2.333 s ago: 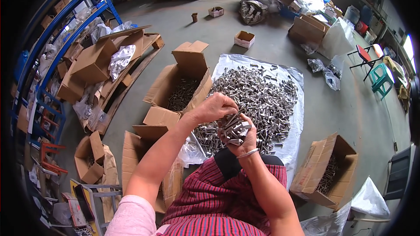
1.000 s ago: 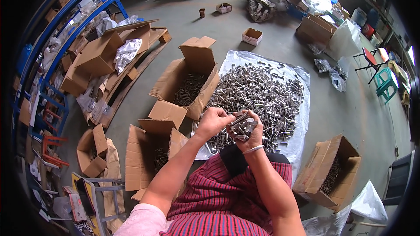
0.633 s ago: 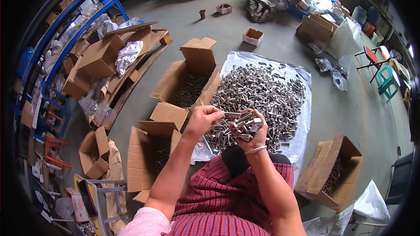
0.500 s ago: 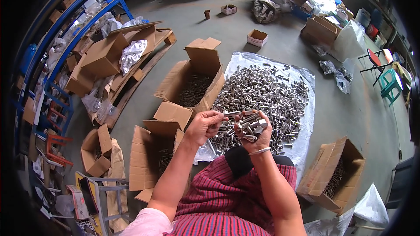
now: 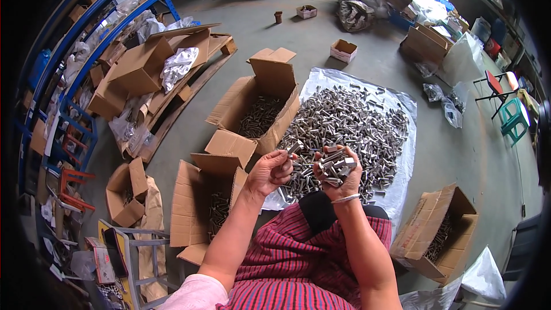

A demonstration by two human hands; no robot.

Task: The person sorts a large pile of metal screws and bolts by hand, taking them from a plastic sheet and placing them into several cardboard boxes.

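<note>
My right hand [image 5: 340, 177] is cupped around a handful of grey metal bolts [image 5: 336, 162], held above my lap. My left hand [image 5: 271, 169] pinches a single metal bolt [image 5: 294, 148] between its fingertips, just left of the handful. Beyond both hands a large heap of the same bolts [image 5: 350, 123] lies on a clear plastic sheet [image 5: 405, 163] on the concrete floor. An open cardboard box [image 5: 261, 116] with bolts inside stands left of the heap. A second open box [image 5: 206, 204] with bolts sits closer, under my left forearm.
Another open carton of bolts [image 5: 436, 235] stands at my right. A small box [image 5: 127, 192] is at my left, next to a metal stool frame [image 5: 135, 252]. Blue shelving [image 5: 69, 51] and a pallet stacked with boxes [image 5: 149, 69] line the left side. Chairs [image 5: 505, 106] stand far right.
My left hand has drawn one bolt out of the handful and moved it slightly left, apart from my right hand. The view has shifted a little.
</note>
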